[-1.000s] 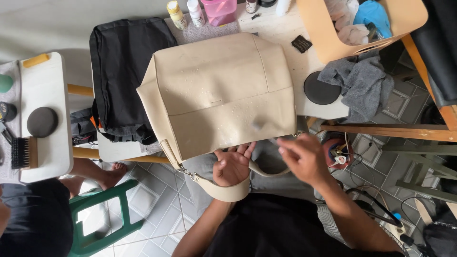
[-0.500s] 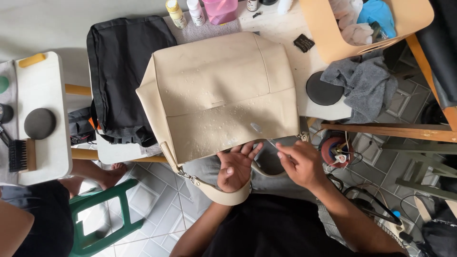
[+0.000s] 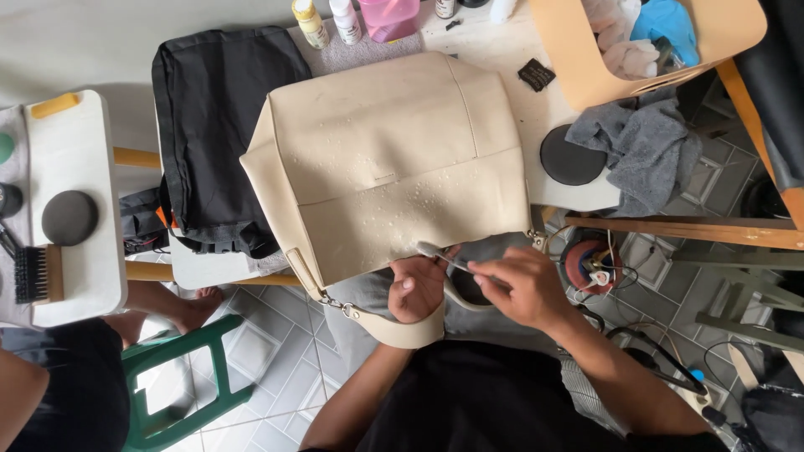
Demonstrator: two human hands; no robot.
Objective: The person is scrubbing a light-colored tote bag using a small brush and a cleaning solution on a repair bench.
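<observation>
My hands at the near edge of the cream bag

My right hand (image 3: 521, 286) pinches a thin brush (image 3: 441, 254), its tip touching the bag (image 3: 394, 159) near the bottom edge; my left hand (image 3: 416, 286) is curled shut on that edge just beside it. The bag lies flat on the white table (image 3: 511, 50), speckled with droplets, its strap (image 3: 402, 328) hanging off the near edge. A black bag (image 3: 219, 125) lies at the table's left end, a grey cloth (image 3: 645, 151) at its right
</observation>
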